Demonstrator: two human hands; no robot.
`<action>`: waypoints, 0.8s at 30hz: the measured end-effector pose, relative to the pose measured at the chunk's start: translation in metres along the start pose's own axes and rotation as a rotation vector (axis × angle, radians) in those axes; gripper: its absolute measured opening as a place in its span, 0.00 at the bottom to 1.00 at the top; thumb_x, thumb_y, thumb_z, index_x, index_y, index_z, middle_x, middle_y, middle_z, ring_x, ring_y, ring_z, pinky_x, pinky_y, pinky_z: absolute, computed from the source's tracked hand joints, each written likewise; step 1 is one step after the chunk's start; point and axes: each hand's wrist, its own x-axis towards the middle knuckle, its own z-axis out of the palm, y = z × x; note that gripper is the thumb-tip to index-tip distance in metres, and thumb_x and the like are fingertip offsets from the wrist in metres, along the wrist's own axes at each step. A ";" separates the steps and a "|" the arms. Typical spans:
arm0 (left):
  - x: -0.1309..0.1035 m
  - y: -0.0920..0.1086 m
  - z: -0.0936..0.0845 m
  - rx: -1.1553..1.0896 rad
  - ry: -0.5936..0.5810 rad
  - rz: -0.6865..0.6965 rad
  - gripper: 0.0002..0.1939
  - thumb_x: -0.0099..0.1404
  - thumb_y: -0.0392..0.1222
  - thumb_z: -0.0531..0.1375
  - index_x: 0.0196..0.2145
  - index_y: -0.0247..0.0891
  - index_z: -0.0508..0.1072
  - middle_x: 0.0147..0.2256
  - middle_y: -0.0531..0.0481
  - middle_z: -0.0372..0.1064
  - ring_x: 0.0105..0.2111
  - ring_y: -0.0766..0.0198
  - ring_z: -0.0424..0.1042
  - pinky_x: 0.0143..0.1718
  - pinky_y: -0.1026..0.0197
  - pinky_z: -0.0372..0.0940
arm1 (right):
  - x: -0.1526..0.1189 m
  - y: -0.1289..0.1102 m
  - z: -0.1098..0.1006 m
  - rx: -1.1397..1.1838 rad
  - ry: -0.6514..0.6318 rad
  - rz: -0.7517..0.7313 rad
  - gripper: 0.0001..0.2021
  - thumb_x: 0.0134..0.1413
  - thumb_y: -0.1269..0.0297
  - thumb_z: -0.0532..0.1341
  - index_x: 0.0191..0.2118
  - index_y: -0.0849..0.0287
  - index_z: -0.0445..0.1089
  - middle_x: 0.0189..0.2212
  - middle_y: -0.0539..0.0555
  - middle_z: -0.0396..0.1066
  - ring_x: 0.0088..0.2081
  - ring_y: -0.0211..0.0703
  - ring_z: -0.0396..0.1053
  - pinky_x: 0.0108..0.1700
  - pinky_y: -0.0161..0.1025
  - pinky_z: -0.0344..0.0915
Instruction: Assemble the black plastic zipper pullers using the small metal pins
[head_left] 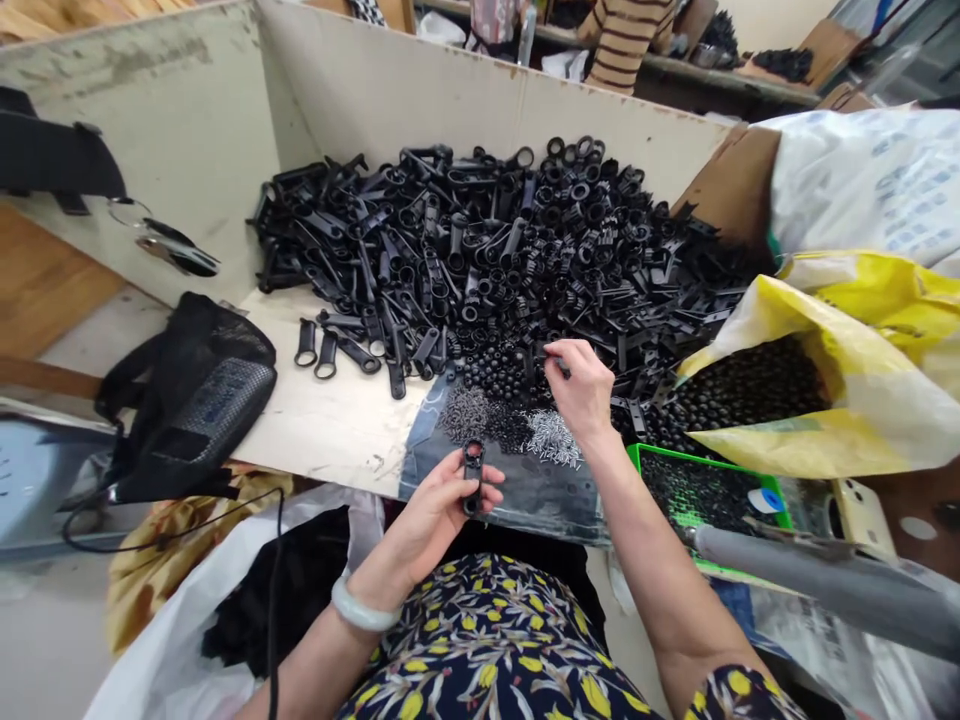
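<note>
My left hand is closed around a long black plastic piece with a ring-shaped end, held upright near the front edge of the bench. A reddish-brown spot shows inside the ring. Farther forward, my right hand is pinched at the edge of the heap of black plastic parts. Something dark shows by its fingertips, too small to make out. Small round black pieces lie just left of that hand. Below it are a pile of silvery screws or pins and a pile of small grey metal pieces.
Pale boards wall the bench at the back and left. At right stand a yellow-and-white bag of black pieces and a green tray. A black mesh bag and hanging keys are at left. A striped sleeve shows behind.
</note>
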 end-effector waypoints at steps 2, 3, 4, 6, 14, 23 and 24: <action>0.002 0.000 0.004 -0.004 -0.005 -0.004 0.22 0.59 0.33 0.68 0.50 0.35 0.68 0.42 0.42 0.79 0.36 0.62 0.77 0.39 0.61 0.67 | -0.010 -0.003 -0.005 -0.005 0.023 -0.046 0.11 0.67 0.70 0.57 0.45 0.55 0.78 0.45 0.55 0.79 0.46 0.44 0.78 0.50 0.40 0.73; 0.002 0.000 0.006 -0.007 -0.007 -0.003 0.21 0.60 0.34 0.67 0.49 0.35 0.68 0.42 0.42 0.79 0.36 0.62 0.77 0.40 0.61 0.67 | -0.015 -0.007 -0.009 0.004 0.039 -0.063 0.11 0.67 0.71 0.58 0.44 0.55 0.78 0.45 0.55 0.79 0.46 0.44 0.78 0.50 0.41 0.74; 0.003 -0.001 0.007 -0.014 -0.009 -0.001 0.19 0.61 0.34 0.67 0.49 0.35 0.69 0.42 0.41 0.79 0.37 0.61 0.78 0.40 0.61 0.67 | -0.022 -0.012 -0.013 0.028 0.056 -0.082 0.11 0.67 0.71 0.58 0.45 0.54 0.78 0.45 0.55 0.79 0.45 0.44 0.79 0.50 0.42 0.75; 0.003 -0.002 0.010 -0.037 -0.016 0.005 0.17 0.63 0.36 0.67 0.48 0.35 0.70 0.43 0.40 0.80 0.39 0.59 0.78 0.42 0.59 0.68 | -0.038 -0.027 -0.024 0.117 0.069 -0.138 0.12 0.66 0.73 0.59 0.47 0.53 0.78 0.45 0.55 0.80 0.46 0.45 0.79 0.52 0.43 0.77; 0.008 -0.010 0.011 -0.220 0.060 0.059 0.11 0.63 0.33 0.64 0.44 0.36 0.78 0.45 0.46 0.79 0.47 0.59 0.76 0.51 0.60 0.67 | -0.111 -0.078 -0.050 0.368 -0.114 -0.482 0.22 0.60 0.81 0.63 0.59 0.62 0.72 0.48 0.63 0.80 0.52 0.51 0.79 0.53 0.45 0.80; 0.004 -0.016 0.022 -0.242 0.010 0.118 0.10 0.65 0.36 0.63 0.45 0.35 0.78 0.48 0.42 0.80 0.56 0.52 0.73 0.62 0.51 0.62 | -0.126 -0.080 -0.042 0.294 -0.061 -0.413 0.20 0.61 0.80 0.64 0.57 0.59 0.73 0.45 0.61 0.81 0.49 0.49 0.80 0.52 0.44 0.81; 0.004 -0.017 0.023 -0.232 0.006 0.128 0.10 0.65 0.36 0.63 0.45 0.35 0.77 0.49 0.42 0.79 0.57 0.52 0.72 0.63 0.51 0.61 | -0.127 -0.080 -0.041 0.293 -0.060 -0.408 0.20 0.61 0.80 0.64 0.57 0.59 0.73 0.46 0.61 0.81 0.49 0.49 0.80 0.53 0.44 0.81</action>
